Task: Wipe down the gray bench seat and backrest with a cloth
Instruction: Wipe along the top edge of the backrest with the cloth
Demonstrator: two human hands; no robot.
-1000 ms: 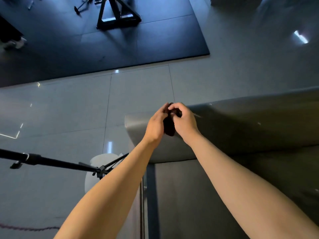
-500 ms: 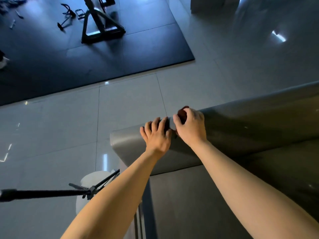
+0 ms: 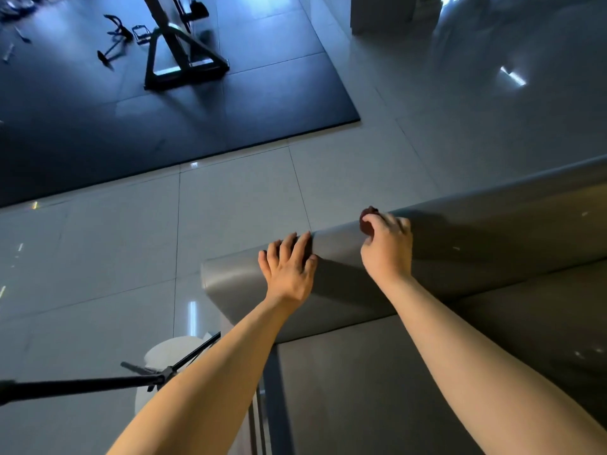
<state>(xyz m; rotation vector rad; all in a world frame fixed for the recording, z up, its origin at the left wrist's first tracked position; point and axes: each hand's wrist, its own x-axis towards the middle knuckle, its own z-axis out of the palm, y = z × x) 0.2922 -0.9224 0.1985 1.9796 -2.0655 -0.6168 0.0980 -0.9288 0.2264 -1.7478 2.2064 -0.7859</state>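
The left hand (image 3: 289, 270) lay flat, fingers straight, on the gray backrest (image 3: 476, 244). The right hand (image 3: 387, 247) clutched a dark cloth (image 3: 366, 221) against its top edge.

Black mat (image 3: 230, 119), metal frame (image 3: 184, 60), tripod (image 3: 98, 385).

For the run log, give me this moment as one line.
right hand: grips cloth on backrest top | left hand: rests flat on backrest

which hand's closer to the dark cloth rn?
Right. The right hand grips the cloth against the top edge of the backrest. The left hand rests flat on the backrest, apart from the cloth and nearer its end.
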